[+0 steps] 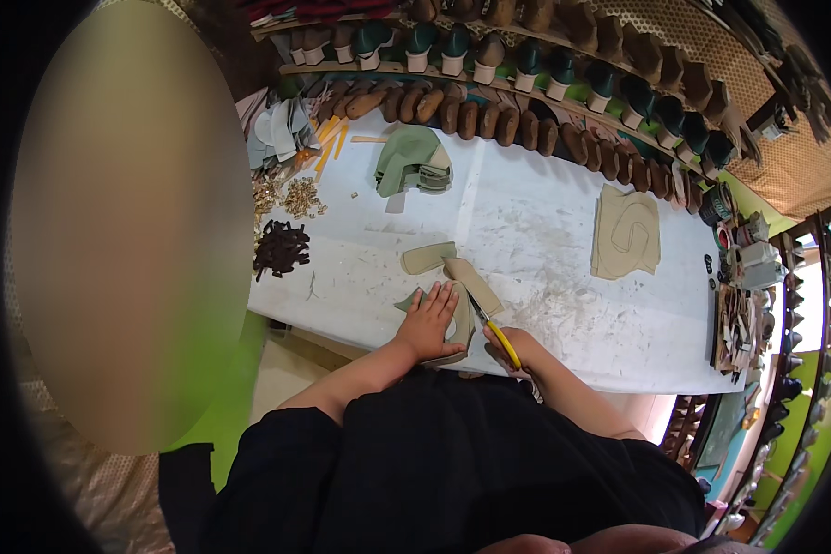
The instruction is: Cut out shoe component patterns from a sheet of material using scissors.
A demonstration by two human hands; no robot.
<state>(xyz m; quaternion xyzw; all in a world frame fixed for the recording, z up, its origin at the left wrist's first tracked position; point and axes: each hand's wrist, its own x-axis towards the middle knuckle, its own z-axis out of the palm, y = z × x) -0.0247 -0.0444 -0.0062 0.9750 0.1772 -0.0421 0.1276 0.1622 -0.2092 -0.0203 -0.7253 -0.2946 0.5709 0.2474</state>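
My left hand (pixel 427 326) lies flat with its fingers spread on an olive-beige piece of sheet material (pixel 464 325) at the table's near edge. In my right hand (pixel 523 347) is a pair of yellow-handled scissors (pixel 504 345), its blades pointing away and left along that piece's right side. Just beyond the blades, a beige strip (pixel 475 286) lies at a slant. Another strip (pixel 428 258) rests farther left of it. Whether the blades are apart is too small to tell.
Green cut pieces (pixel 409 159) are stacked at the back. Beige sheets (pixel 609 249) lie right. Dark brown bits (pixel 282 247) and gold-coloured bits (pixel 303 198) are heaped left. Shoe lasts (pixel 471 118) line the back edge below shelves of more lasts. A blurred patch covers the far left.
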